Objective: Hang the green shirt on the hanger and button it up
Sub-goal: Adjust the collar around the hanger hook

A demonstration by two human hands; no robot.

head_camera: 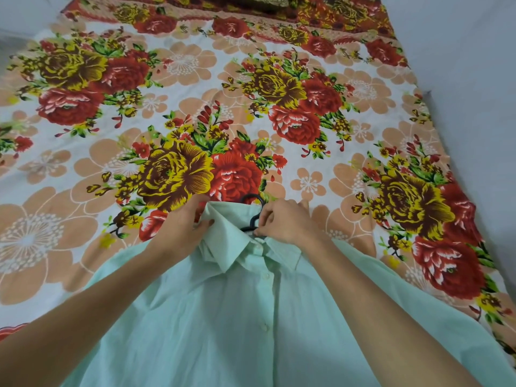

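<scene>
Green shirt [251, 317] on floral sheet [83, 135]; both hands [184, 222] [282, 222] pinch its collar [237, 247], covering the hanger [252, 210].

Shirt [251, 317]: pale mint green, thin fabric, with a collar; it lies flat, front side up, collar pointing away from the person.
Placket: closed down the middle, small pale buttons [264, 327] fastened in a row.
Collar [231, 247]: left side lifted and folded, right side flat.
Hanger [255, 216]: black, inside the shirt; only hook and neck show above the collar.
</scene>
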